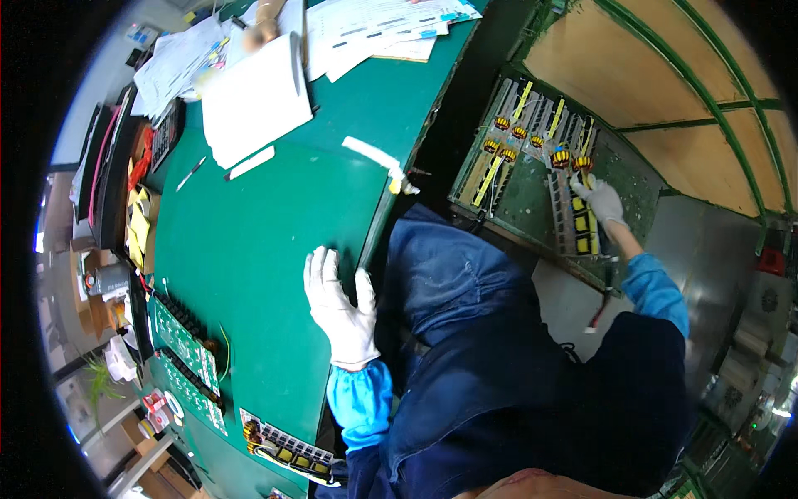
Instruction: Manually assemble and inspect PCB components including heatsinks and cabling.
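Observation:
My left hand [339, 308], in a white glove with a blue sleeve cuff, lies palm down on the green tabletop [274, 208] near its edge. Its fingers are stretched out and nothing is in them. Over to the right, my gloved right hand [602, 202] is closed at the edge of a long circuit board [573, 220] with yellow-topped parts and copper coils at its far end. The fingertips are partly hidden. That board rests on a dark green cart top [636, 170]. Several similar boards [503, 158] with yellow strips and coils lie beside it on the left.
Papers [258, 100] and a pen [190, 173] lie at the table's far end. Green circuit boards [187, 341] line its left side, and another coil-bearing board [287, 449] sits near me. A wire connector [592, 328] hangs by the cart. Green-framed tan panels [657, 62] rise behind the cart.

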A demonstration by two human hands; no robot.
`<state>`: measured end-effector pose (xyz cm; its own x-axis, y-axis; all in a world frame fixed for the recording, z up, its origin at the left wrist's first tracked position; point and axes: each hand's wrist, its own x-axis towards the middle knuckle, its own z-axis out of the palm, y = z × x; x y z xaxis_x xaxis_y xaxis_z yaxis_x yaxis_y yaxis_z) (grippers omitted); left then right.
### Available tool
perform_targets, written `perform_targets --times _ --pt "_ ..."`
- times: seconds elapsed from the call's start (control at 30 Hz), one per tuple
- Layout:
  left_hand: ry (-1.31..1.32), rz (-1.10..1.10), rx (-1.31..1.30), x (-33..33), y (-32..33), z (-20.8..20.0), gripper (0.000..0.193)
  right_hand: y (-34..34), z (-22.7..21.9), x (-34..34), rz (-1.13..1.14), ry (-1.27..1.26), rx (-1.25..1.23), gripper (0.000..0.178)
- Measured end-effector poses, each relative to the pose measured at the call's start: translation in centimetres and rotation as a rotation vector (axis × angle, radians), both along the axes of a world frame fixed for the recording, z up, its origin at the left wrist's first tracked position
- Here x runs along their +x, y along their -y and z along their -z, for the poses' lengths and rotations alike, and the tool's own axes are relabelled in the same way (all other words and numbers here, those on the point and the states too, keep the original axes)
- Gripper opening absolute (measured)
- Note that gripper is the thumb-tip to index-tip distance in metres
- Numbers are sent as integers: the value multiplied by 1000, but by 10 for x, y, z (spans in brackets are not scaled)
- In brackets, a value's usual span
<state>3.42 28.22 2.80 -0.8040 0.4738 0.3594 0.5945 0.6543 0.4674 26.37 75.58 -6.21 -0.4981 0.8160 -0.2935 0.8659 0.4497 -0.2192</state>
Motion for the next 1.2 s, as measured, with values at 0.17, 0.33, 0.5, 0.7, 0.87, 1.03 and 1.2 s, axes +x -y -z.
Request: perform_targets --times 0.17,0.33,0.5,0.7,0.87,1.03,1.2 --pt "-16 207 -390 -12 -19 -1 74 -24 114 17 223 62 -183 81" --pt "-129 146 -561 -19 -28 23 76 -19 197 1 433 52 -290 72" --pt "-135 102 -541 -18 -39 27 67 -22 232 -8 561 94 -273 66" --pt "-115 100 -585 -17 -44 23 67 -29 271 -23 711 60 -265 64" --pt "-145 105 -614 -17 -38 29 70 -26 283 -33 728 41 -178 64" --pt "-198 111 -604 -20 -41 31 71 -22 295 -44 749 35 -157 65" --pt "-192 110 -607 -19 -42 30 71 -6 292 -57 721 122 -154 63"
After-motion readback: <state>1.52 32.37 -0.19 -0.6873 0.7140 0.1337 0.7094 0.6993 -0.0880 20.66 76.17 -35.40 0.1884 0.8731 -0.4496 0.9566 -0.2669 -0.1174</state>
